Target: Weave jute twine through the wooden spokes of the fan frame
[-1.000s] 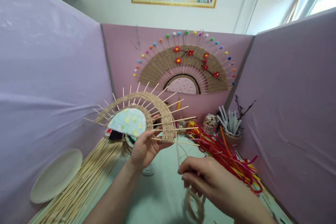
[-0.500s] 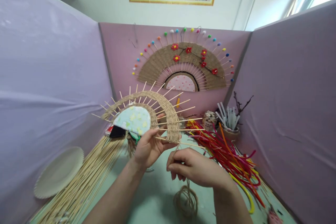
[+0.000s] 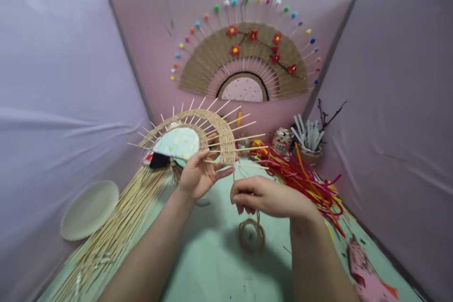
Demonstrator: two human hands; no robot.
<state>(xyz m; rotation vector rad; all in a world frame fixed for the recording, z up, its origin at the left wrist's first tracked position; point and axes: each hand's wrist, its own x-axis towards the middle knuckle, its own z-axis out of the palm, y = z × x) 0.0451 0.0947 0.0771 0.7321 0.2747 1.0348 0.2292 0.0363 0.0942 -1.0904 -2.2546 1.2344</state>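
Note:
My left hand [image 3: 196, 175] holds a woven fan [image 3: 226, 144] by its right end, thumb in front and fingers behind. Thin wooden sticks radiate from the fan's twine band, and a pale green patterned half-round [image 3: 179, 144] fills its centre. Just below the fan's right end, my right hand [image 3: 260, 194] is closed on a twine [image 3: 234, 174] that runs up to the band's lower corner. More of this twine hangs under the hand to a loose coil [image 3: 251, 236] over the table. The right fingertips are partly hidden.
Left lie a bundle of thin sticks [image 3: 130, 207] and a white scalloped plate [image 3: 90, 210]. Right are red and yellow pipe cleaners [image 3: 300, 181], a jar of white glue sticks [image 3: 309, 153] and a pink item [image 3: 366, 269]. A finished flowered fan [image 3: 201, 63] hangs on the back panel.
The view has tilted down, showing more table. My right hand has drawn slightly away from the fan's corner, with more twine visible between them. The left hand keeps its hold.

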